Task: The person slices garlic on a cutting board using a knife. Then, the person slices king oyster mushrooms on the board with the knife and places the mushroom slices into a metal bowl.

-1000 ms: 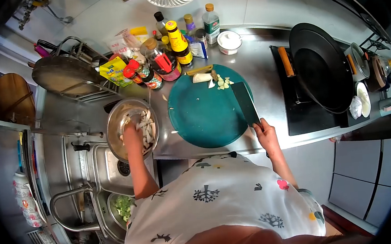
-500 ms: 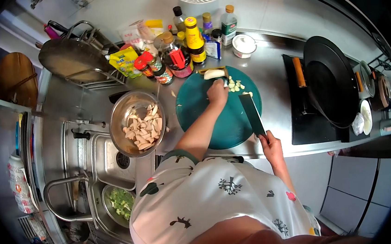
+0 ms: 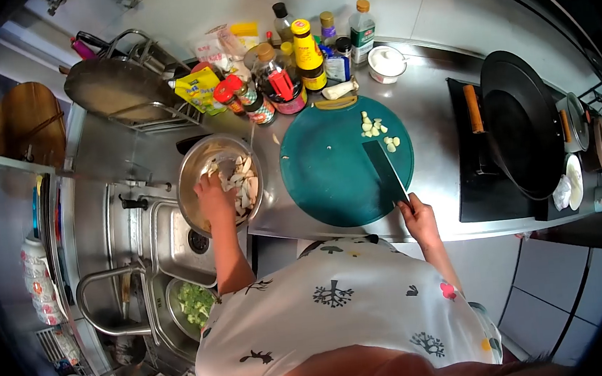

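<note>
My left hand (image 3: 214, 198) reaches into a steel bowl (image 3: 184, 191) of pale sliced pieces (image 3: 246, 186) that look like mushroom. Its fingers are apart and point down among the slices; the fingertips are partly hidden. My right hand (image 3: 419, 219) grips a cleaver (image 3: 385, 170) by the handle, the blade lying over the right side of a round green cutting board (image 3: 322, 179). Small pale chunks like garlic (image 3: 373, 124) lie on the board just beyond the blade's tip. At the board's far edge sit a brownish-yellow strip (image 3: 336, 103) and a whitish stubby piece (image 3: 340, 90).
Bottles and jars (image 3: 281, 82) crowd the counter behind the board, beside a small white tub (image 3: 386, 64). To the right, a black wok (image 3: 522, 118) stands on the stove. At left, the sink (image 3: 177, 249) holds a bowl of chopped greens (image 3: 196, 302).
My left hand has gone from the board's far side to the steel bowl. The whitish piece and the strip now lie farther back. My right hand still holds the cleaver in about the same place.
</note>
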Motion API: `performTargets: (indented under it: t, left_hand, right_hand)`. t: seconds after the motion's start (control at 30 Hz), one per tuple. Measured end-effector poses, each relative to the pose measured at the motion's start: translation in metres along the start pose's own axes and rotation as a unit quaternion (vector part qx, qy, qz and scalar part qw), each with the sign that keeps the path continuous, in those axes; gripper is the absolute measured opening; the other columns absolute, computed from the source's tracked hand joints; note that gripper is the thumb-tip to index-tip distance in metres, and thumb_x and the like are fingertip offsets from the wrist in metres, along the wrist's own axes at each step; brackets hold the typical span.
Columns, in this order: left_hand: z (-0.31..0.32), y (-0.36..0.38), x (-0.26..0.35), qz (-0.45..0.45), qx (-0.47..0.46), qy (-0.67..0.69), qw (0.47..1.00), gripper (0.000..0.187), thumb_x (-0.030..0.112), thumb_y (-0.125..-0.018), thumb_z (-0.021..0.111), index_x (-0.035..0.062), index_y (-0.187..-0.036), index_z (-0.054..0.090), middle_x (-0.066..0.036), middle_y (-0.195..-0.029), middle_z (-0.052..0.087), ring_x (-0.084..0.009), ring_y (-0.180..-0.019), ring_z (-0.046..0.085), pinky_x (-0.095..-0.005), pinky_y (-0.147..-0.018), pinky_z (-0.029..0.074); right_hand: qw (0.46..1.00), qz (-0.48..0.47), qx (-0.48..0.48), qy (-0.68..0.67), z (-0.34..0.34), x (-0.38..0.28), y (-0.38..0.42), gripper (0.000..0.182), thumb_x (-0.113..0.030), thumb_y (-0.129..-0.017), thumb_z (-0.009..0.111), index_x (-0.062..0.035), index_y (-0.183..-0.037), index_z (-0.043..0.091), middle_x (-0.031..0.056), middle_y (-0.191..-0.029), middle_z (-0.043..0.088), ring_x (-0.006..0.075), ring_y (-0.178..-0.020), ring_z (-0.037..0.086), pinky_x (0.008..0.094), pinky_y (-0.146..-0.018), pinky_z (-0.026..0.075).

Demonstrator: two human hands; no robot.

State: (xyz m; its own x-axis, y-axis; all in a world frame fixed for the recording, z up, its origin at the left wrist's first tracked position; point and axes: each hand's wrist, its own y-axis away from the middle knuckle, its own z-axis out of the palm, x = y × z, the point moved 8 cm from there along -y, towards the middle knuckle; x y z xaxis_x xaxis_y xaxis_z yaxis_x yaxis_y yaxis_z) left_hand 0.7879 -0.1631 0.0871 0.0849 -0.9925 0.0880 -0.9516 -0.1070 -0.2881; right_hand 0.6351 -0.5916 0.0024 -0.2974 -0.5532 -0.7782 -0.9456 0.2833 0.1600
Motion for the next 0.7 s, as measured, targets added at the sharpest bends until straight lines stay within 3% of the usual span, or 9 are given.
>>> performTargets:
  t: [0.07,0.17,0.3,0.37,0.4,0.47,0.53,0.6,0.7]
  left_hand:
    - [0.009,-0.006,0.044,0.121,0.067,0.13,0.982,0.048,0.01,-0.064,0.079,0.0034,-0.107,0.06,-0.016,-0.109,0.061,-0.0371,-0.107,0.053,-0.0437,-0.09,0.044]
    - [0.02,-0.026,0.17,0.258,0.034,0.267,0.928,0.038,0.012,-0.068,0.075,0.003,-0.103,0.062,-0.015,-0.106,0.061,-0.0334,-0.103,0.055,-0.0403,-0.086,0.047]
    - [0.093,-0.078,0.291,0.336,0.008,0.246,0.909,0.03,0.01,-0.077,0.065,0.0025,-0.106,0.061,-0.014,-0.105,0.062,-0.0316,-0.096,0.06,-0.0389,-0.081,0.051]
    - [0.156,-0.106,0.323,0.295,-0.114,0.092,0.944,0.028,0.009,-0.083,0.054,0.0016,-0.11,0.059,-0.014,-0.105,0.063,-0.0309,-0.094,0.062,-0.0404,-0.075,0.053]
    - [0.165,-0.112,0.335,0.303,-0.111,0.099,0.941,0.028,0.009,-0.083,0.054,0.0016,-0.11,0.059,-0.014,-0.105,0.063,-0.0309,-0.094,0.062,-0.0404,-0.075,0.053]
    - [0.19,-0.12,0.333,0.249,-0.15,-0.01,0.957,0.018,0.012,-0.084,0.051,0.0034,-0.095,0.062,-0.011,-0.097,0.062,-0.0265,-0.089,0.064,-0.0396,-0.069,0.054]
    - [0.192,-0.113,0.33,0.287,-0.115,-0.006,0.951,0.015,0.008,-0.08,0.055,0.0035,-0.093,0.06,-0.011,-0.096,0.062,-0.0263,-0.091,0.063,-0.0375,-0.068,0.053]
    - [0.119,-0.077,0.317,0.385,-0.017,0.146,0.911,0.02,0.005,-0.075,0.057,0.0054,-0.095,0.059,-0.01,-0.097,0.063,-0.0263,-0.092,0.06,-0.0367,-0.068,0.052]
    - [0.058,-0.004,0.269,0.434,-0.039,0.261,0.861,0.024,0.004,-0.072,0.059,0.0094,-0.096,0.058,-0.007,-0.1,0.061,-0.0266,-0.094,0.057,-0.0387,-0.073,0.05]
  right_hand:
    - [1.0,0.003,0.004,-0.004,0.001,-0.002,-0.001,0.012,-0.013,-0.09,0.058,-0.0015,-0.089,0.056,0.02,-0.068,0.061,0.036,-0.06,0.061,0.039,-0.055,0.047]
    - [1.0,0.016,-0.007,0.001,0.0,-0.008,0.001,0.013,-0.014,-0.089,0.059,-0.0015,-0.088,0.055,0.02,-0.068,0.061,0.0359,-0.06,0.061,0.0396,-0.055,0.047]
    - [1.0,0.011,0.003,0.026,0.001,-0.004,0.014,0.012,-0.015,-0.089,0.06,-0.0038,-0.087,0.055,0.0204,-0.063,0.057,0.0377,-0.058,0.059,0.042,-0.052,0.045]
    - [1.0,0.016,0.007,0.026,-0.001,-0.005,0.024,0.011,-0.016,-0.088,0.06,-0.0051,-0.087,0.056,0.0202,-0.062,0.056,0.0385,-0.058,0.058,0.0432,-0.052,0.044]
    - [0.999,0.025,0.01,0.039,-0.005,-0.01,0.029,0.011,-0.016,-0.088,0.06,-0.0055,-0.087,0.056,0.0204,-0.064,0.057,0.0387,-0.058,0.058,0.043,-0.052,0.044]
    - [0.998,0.052,0.01,0.017,-0.01,-0.016,0.038,0.012,-0.017,-0.089,0.06,-0.0055,-0.087,0.056,0.0206,-0.065,0.057,0.0388,-0.059,0.058,0.0427,-0.052,0.044]
    - [0.997,0.07,0.023,0.021,-0.012,-0.006,0.045,0.012,-0.017,-0.089,0.06,-0.0053,-0.087,0.056,0.0204,-0.064,0.057,0.0387,-0.058,0.058,0.0424,-0.052,0.044]
    - [0.995,0.096,0.03,0.007,-0.015,0.001,0.051,0.013,-0.017,-0.089,0.059,-0.0045,-0.087,0.055,0.02,-0.063,0.058,0.0387,-0.058,0.058,0.0423,-0.053,0.044]
    - [0.994,0.1,0.048,-0.006,-0.024,-0.001,0.05,0.013,-0.016,-0.089,0.059,-0.0036,-0.087,0.054,0.0199,-0.063,0.058,0.0389,-0.059,0.059,0.0422,-0.052,0.044]
